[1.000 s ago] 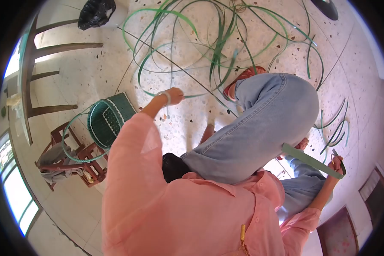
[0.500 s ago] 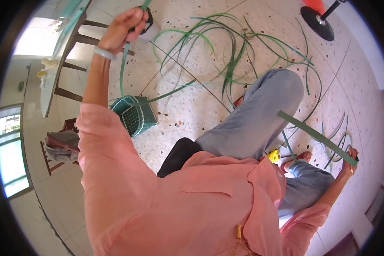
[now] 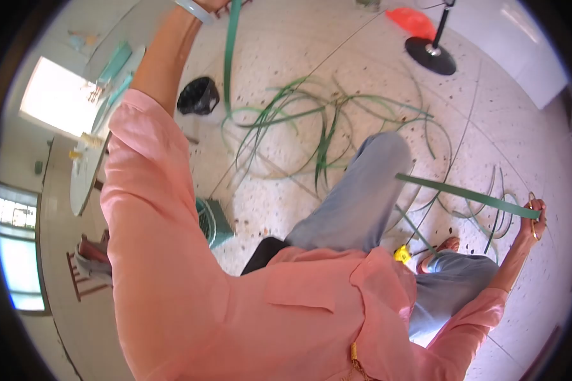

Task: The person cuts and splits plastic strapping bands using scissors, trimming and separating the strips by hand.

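My left hand, with a pale bangle at the wrist, is raised at the top edge and mostly cut off. From it hangs a long green flat strip that runs down to the floor. Far to the right, my right hand is closed round one end of a shorter, wider green strip, whose other end reaches my knee. A thin gold-coloured loop shows at that hand; I cannot tell what it belongs to. Beside my left arm a green woven basket stands on the floor, partly hidden by the sleeve.
A tangle of green strips covers the floor before my knee. Nearby are a black-lined bin, a black round stand base, a red-orange bag and a yellow object by my foot. A table is at left.
My left hand has moved up to the frame's edge, drawing its strip higher. The view has shifted, and the basket is now more hidden. My right hand still grips its strip.
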A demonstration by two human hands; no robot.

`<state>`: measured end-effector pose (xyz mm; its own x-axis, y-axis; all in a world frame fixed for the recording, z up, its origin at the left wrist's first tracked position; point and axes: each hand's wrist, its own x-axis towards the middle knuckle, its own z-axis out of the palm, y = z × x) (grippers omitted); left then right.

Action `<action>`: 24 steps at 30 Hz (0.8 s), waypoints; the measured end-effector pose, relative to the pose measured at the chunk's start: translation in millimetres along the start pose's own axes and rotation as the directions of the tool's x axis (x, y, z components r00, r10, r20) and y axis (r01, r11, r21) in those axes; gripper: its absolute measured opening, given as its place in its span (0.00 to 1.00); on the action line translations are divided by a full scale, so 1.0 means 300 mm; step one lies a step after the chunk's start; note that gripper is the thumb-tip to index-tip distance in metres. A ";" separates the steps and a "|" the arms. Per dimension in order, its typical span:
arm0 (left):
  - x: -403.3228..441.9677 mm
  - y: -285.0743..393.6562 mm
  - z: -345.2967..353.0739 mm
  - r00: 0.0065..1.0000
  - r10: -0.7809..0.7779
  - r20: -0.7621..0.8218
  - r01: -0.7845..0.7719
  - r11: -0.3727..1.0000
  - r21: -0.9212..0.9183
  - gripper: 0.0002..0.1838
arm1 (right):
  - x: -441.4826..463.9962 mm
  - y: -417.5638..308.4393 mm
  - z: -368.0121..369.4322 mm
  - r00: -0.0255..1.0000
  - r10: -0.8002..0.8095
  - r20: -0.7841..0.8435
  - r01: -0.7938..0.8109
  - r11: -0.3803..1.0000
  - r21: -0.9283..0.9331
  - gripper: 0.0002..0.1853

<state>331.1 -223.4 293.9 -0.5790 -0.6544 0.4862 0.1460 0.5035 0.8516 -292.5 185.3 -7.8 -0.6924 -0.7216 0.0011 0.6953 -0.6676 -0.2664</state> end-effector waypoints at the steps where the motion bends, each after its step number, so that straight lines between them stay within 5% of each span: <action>1: 0.035 0.024 0.062 0.998 0.049 0.033 -0.049 0.999 -0.001 0.08 | -0.052 0.070 0.076 0.998 -0.064 0.001 0.064 0.992 -0.107 0.12; 2: 0.062 0.042 0.142 0.998 0.050 0.034 -0.050 0.999 0.001 0.09 | -0.092 0.106 0.141 0.990 -0.143 0.005 0.141 0.967 -0.210 0.13; 3: 0.106 0.044 0.225 0.997 0.060 0.047 -0.060 0.998 -0.009 0.10 | -0.073 0.065 0.079 0.967 0.029 0.252 0.041 0.962 -0.268 0.13; 5: 0.214 -0.034 0.363 0.983 0.154 0.096 -0.155 0.988 0.002 0.11 | -0.167 0.195 0.232 0.968 -0.205 0.147 0.249 0.867 -0.432 0.15; 8: 0.211 -0.189 0.698 0.972 0.132 0.194 -0.091 0.974 -0.209 0.10 | -0.195 0.260 0.259 0.954 -0.285 0.095 0.300 0.887 -0.351 0.13; 16: -0.212 -0.549 1.453 0.872 0.046 0.486 0.118 0.946 -0.302 0.09 | -0.239 0.313 0.295 0.962 -0.268 0.042 0.269 0.919 -0.287 0.11; 24: -0.543 -0.697 1.623 0.688 -0.118 0.716 0.279 0.954 -0.111 0.10 | -0.253 0.277 0.276 0.955 -0.196 -0.221 0.118 0.939 -0.322 0.09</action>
<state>4.4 52.6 -58.9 -0.9900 -0.1052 0.0937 0.0669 0.2348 0.9697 -166.2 169.3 49.7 -0.8402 -0.5181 -0.1599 0.5093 -0.6530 -0.5605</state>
